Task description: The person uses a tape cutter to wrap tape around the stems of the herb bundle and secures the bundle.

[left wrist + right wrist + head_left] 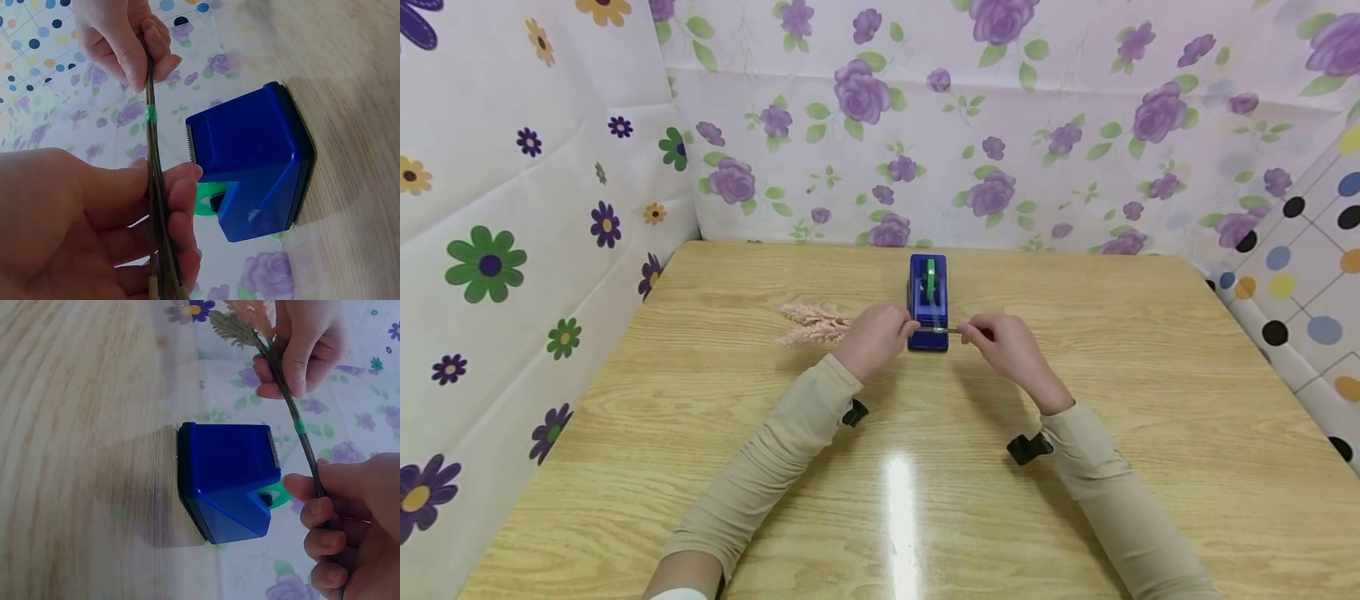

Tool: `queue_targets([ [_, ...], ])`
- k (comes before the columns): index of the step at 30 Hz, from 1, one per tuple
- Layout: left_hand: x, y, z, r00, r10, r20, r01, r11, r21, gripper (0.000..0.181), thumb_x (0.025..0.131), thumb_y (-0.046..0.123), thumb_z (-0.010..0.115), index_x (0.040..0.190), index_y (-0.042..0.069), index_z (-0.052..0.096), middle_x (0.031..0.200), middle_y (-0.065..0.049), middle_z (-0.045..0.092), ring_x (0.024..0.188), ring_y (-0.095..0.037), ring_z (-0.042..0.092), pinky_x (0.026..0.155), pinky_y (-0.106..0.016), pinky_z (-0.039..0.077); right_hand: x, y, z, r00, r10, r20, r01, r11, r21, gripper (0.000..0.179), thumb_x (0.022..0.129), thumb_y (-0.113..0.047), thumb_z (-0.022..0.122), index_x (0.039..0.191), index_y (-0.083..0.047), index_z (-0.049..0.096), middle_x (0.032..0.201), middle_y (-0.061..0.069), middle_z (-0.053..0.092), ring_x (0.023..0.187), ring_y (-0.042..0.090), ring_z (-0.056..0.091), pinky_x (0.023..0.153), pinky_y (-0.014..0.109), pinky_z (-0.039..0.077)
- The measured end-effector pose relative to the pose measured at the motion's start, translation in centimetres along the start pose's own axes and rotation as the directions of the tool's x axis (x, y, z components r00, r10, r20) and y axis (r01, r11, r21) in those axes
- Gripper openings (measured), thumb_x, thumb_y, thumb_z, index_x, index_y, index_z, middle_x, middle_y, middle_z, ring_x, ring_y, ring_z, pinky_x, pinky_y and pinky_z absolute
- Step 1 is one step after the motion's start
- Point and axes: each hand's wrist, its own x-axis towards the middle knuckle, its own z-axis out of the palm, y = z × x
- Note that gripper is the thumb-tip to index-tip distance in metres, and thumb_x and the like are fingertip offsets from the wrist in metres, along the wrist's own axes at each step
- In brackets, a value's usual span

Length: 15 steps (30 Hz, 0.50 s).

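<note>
Both hands grip one thin bundle of brown stems point(940, 330) with fluffy pale pink flower heads point(812, 323), held level over the front of a blue tape dispenser point(916, 287). My left hand point(875, 340) curls round the stems on the flower side. The right hand point(1006, 350) pinches the stems' other end, and its fingers wrap them in the right wrist view. Between the hands a green tape band point(300, 427) circles the stems, also seen in the left wrist view. On the dispenser sits a green-cored tape roll point(931, 279). Whether tape joins stems and dispenser, I cannot tell.
The dispenser stands on a wooden table point(760, 500) near its back edge. Behind hangs a white cloth point(925, 125) with purple flowers. Patterned cloths also line the left and right sides. A dark wrist camera point(1028, 448) sits below the right sleeve.
</note>
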Motion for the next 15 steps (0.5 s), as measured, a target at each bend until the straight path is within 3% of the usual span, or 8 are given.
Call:
queue_targets([
  [9,-0.16,-0.18,0.42,0.997,-0.011,-0.073,0.01,1.0,-0.012,0.016,0.095,0.019,0.063,0.089,0.006,0.069,0.082,-0.006,0.07,0.068,-0.016,0.061,0.065,-0.031,0.05,-0.01,-0.02,0.32,0.996,-0.013,-0.089,0.015,1.0,0.02,0.015,0.093,-0.019,0.066,0.09,-0.007,0.073,0.083,0.009,0.071,0.071,0.018,0.057,0.064,0.029,0.042],
  [15,0.0,-0.49,0.71,0.997,-0.008,-0.079,0.003,0.998,-0.058,0.009,0.096,0.013,0.061,0.093,0.006,0.057,0.085,-0.007,0.065,0.07,-0.018,0.06,0.063,-0.03,0.046,0.13,-0.04,0.66,0.993,-0.007,-0.119,0.012,0.999,0.047,0.009,0.091,-0.016,0.069,0.089,-0.008,0.071,0.087,0.01,0.072,0.076,0.022,0.063,0.066,0.03,0.046],
])
